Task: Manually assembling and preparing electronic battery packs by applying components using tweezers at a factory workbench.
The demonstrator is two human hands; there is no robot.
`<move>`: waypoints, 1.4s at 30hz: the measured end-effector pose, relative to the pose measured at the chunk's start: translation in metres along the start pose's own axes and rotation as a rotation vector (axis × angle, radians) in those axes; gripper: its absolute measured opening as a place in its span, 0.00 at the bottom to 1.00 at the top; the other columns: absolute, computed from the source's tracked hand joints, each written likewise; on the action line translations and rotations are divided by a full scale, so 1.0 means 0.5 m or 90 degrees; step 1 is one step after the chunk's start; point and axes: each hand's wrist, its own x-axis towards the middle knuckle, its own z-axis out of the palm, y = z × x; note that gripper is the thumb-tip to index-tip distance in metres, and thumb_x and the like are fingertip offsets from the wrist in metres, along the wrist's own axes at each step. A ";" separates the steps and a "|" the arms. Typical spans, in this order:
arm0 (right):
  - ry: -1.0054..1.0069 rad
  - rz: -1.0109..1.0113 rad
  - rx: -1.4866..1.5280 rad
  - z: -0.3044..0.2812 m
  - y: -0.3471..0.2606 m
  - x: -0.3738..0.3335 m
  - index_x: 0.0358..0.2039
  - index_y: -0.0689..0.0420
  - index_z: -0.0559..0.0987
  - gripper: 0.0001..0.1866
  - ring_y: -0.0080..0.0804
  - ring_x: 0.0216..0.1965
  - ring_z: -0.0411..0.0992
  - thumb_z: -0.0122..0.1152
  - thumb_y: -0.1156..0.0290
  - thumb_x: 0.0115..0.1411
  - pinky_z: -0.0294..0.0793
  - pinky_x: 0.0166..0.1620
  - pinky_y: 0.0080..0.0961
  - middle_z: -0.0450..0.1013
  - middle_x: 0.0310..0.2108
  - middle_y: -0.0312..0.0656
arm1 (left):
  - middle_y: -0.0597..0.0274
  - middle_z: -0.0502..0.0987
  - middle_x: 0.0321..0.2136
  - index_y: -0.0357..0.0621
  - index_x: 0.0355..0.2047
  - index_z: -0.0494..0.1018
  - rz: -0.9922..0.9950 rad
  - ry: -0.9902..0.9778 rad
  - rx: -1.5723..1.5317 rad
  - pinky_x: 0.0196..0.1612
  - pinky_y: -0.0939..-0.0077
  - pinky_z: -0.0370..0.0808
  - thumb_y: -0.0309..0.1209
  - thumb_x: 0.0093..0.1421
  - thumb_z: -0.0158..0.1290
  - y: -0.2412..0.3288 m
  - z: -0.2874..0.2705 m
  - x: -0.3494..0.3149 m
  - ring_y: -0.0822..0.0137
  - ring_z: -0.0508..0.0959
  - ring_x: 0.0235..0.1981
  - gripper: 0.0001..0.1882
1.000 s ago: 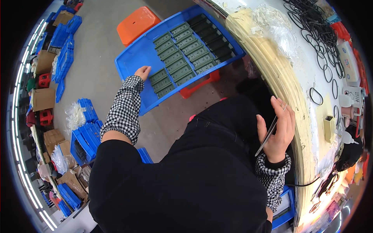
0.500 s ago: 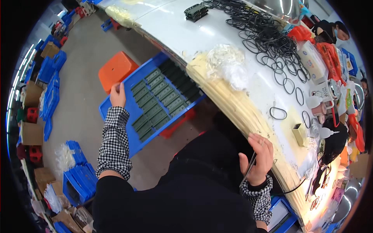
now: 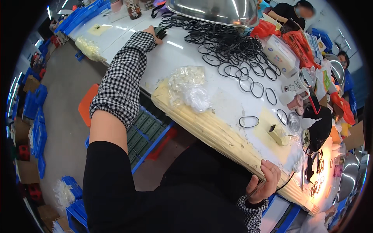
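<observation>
My left hand [image 3: 152, 35] reaches far across the white worktable [image 3: 227, 103]. Its fingers close on a small stack of dark green rectangular parts [image 3: 160, 32], which they partly hide. Beside that stack lies a big heap of black rubber rings [image 3: 229, 48]. My right hand [image 3: 267, 181], near my body at the table's padded edge, holds a thin metal tool [image 3: 256, 189] between thumb and fingers; its exact kind does not show. Under my left forearm, a blue tray [image 3: 152, 145] carries rows of similar green parts [image 3: 142, 130].
A crumpled clear plastic bag [image 3: 190, 89] lies by the yellowish padded edge [image 3: 206, 130]. A shiny metal lamp shade [image 3: 213, 11] hangs over the rings. Cups, bottles and a tissue box [image 3: 280, 54] crowd the right. An orange stool [image 3: 87, 104] stands left. Another person [image 3: 289, 13] sits across.
My left hand has moved from the blue tray's far left edge up onto the table, to the stack of green parts. My right hand still holds the thin tool. The view has shifted.
</observation>
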 end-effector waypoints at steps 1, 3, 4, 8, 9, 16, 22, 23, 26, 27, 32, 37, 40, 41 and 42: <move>0.000 0.004 -0.015 -0.008 0.007 -0.003 0.39 0.62 0.75 0.15 0.48 0.39 0.74 0.60 0.62 0.62 0.74 0.45 0.39 0.77 0.37 0.49 | 0.44 0.73 0.53 0.37 0.62 0.58 -0.004 0.009 0.015 0.56 0.67 0.73 0.54 0.40 0.69 0.006 0.003 0.008 0.53 0.75 0.53 0.55; 0.008 0.007 -0.008 -0.008 0.015 -0.004 0.39 0.62 0.75 0.15 0.49 0.39 0.74 0.60 0.62 0.61 0.75 0.45 0.39 0.78 0.37 0.49 | 0.43 0.73 0.53 0.37 0.61 0.59 0.016 -0.001 0.002 0.56 0.67 0.73 0.52 0.42 0.69 0.006 -0.009 -0.015 0.53 0.75 0.53 0.52; 0.010 0.008 -0.001 -0.006 0.018 -0.001 0.39 0.62 0.75 0.15 0.49 0.39 0.74 0.60 0.62 0.61 0.75 0.44 0.39 0.78 0.37 0.49 | 0.44 0.74 0.53 0.37 0.62 0.59 0.025 0.013 -0.003 0.56 0.67 0.73 0.52 0.43 0.69 -0.008 -0.010 -0.024 0.53 0.76 0.52 0.52; 0.004 -0.031 0.059 0.004 0.022 0.010 0.38 0.62 0.76 0.15 0.49 0.37 0.75 0.61 0.62 0.61 0.76 0.42 0.38 0.78 0.37 0.50 | 0.46 0.75 0.50 0.33 0.64 0.56 0.091 0.010 -0.260 0.54 0.68 0.74 0.49 0.43 0.70 -0.089 0.013 -0.087 0.57 0.77 0.51 0.55; 0.013 -0.036 0.075 0.006 0.021 0.012 0.38 0.62 0.76 0.15 0.48 0.37 0.75 0.59 0.62 0.63 0.76 0.41 0.38 0.78 0.37 0.50 | 0.47 0.75 0.49 0.33 0.64 0.57 0.108 -0.062 -0.382 0.52 0.69 0.75 0.45 0.45 0.70 -0.063 0.001 -0.140 0.59 0.78 0.49 0.52; -0.104 -0.047 0.220 0.030 0.011 0.059 0.47 0.62 0.76 0.19 0.47 0.39 0.76 0.63 0.63 0.60 0.74 0.43 0.35 0.77 0.41 0.53 | 0.54 0.73 0.51 0.35 0.65 0.55 0.435 -0.417 -0.660 0.54 0.76 0.72 0.28 0.54 0.64 0.077 -0.071 -0.542 0.70 0.73 0.51 0.41; -0.236 -0.038 0.334 0.008 -0.010 0.128 0.58 0.61 0.69 0.42 0.49 0.49 0.72 0.78 0.68 0.41 0.70 0.51 0.35 0.74 0.48 0.50 | 0.51 0.68 0.58 0.39 0.69 0.44 0.506 -0.873 -0.763 0.58 0.72 0.71 0.23 0.48 0.67 0.243 -0.040 -0.711 0.64 0.72 0.56 0.54; -0.256 -0.049 0.348 0.004 0.003 0.127 0.57 0.61 0.70 0.42 0.49 0.49 0.72 0.78 0.69 0.40 0.70 0.51 0.35 0.74 0.48 0.50 | 0.50 0.68 0.58 0.39 0.70 0.42 0.533 -0.920 -0.764 0.57 0.71 0.71 0.23 0.48 0.67 0.263 -0.034 -0.720 0.63 0.72 0.56 0.56; -0.293 -0.049 0.375 -0.027 0.027 0.108 0.55 0.59 0.72 0.39 0.48 0.45 0.73 0.78 0.72 0.39 0.71 0.49 0.35 0.75 0.44 0.47 | 0.49 0.69 0.57 0.39 0.70 0.40 0.563 -0.944 -0.749 0.56 0.70 0.72 0.23 0.48 0.67 0.309 -0.029 -0.724 0.62 0.73 0.55 0.57; -0.279 -0.039 0.369 -0.038 0.029 0.104 0.55 0.59 0.72 0.39 0.47 0.44 0.73 0.77 0.72 0.39 0.71 0.48 0.35 0.75 0.43 0.47 | 0.49 0.68 0.57 0.38 0.70 0.40 0.577 -0.956 -0.713 0.56 0.69 0.72 0.23 0.48 0.67 0.321 -0.022 -0.720 0.62 0.73 0.55 0.57; -0.247 0.053 0.377 -0.066 0.060 0.063 0.51 0.58 0.75 0.35 0.44 0.42 0.75 0.77 0.74 0.40 0.73 0.46 0.32 0.76 0.41 0.45 | 0.49 0.66 0.59 0.37 0.69 0.41 0.573 -0.961 -0.680 0.59 0.69 0.69 0.25 0.48 0.67 0.386 -0.014 -0.734 0.62 0.70 0.58 0.56; -0.136 0.203 0.456 -0.077 0.079 0.043 0.49 0.61 0.75 0.31 0.33 0.42 0.77 0.77 0.74 0.42 0.75 0.47 0.26 0.77 0.41 0.43 | 0.51 0.64 0.60 0.37 0.67 0.47 0.600 -0.905 -0.917 0.62 0.67 0.66 0.27 0.46 0.70 0.401 -0.002 -0.755 0.61 0.68 0.60 0.54; -0.075 0.223 0.486 -0.078 0.084 0.042 0.48 0.63 0.75 0.30 0.29 0.42 0.76 0.77 0.75 0.43 0.75 0.47 0.24 0.77 0.41 0.42 | 0.58 0.72 0.52 0.40 0.62 0.56 0.647 -0.645 -1.025 0.58 0.72 0.70 0.21 0.48 0.68 0.404 0.021 -0.812 0.67 0.72 0.55 0.44; -0.069 0.228 0.483 -0.078 0.084 0.041 0.48 0.63 0.75 0.30 0.29 0.42 0.76 0.77 0.75 0.43 0.75 0.47 0.24 0.77 0.41 0.42 | 0.59 0.72 0.52 0.40 0.60 0.58 0.625 -0.568 -1.029 0.58 0.72 0.70 0.20 0.48 0.68 0.414 0.037 -0.824 0.68 0.72 0.55 0.41; -0.063 0.229 0.482 -0.080 0.084 0.044 0.48 0.63 0.75 0.30 0.29 0.42 0.76 0.77 0.75 0.43 0.75 0.47 0.24 0.77 0.41 0.42 | 0.59 0.72 0.51 0.39 0.59 0.60 0.602 -0.488 -1.029 0.58 0.73 0.71 0.19 0.48 0.67 0.421 0.049 -0.831 0.68 0.73 0.54 0.39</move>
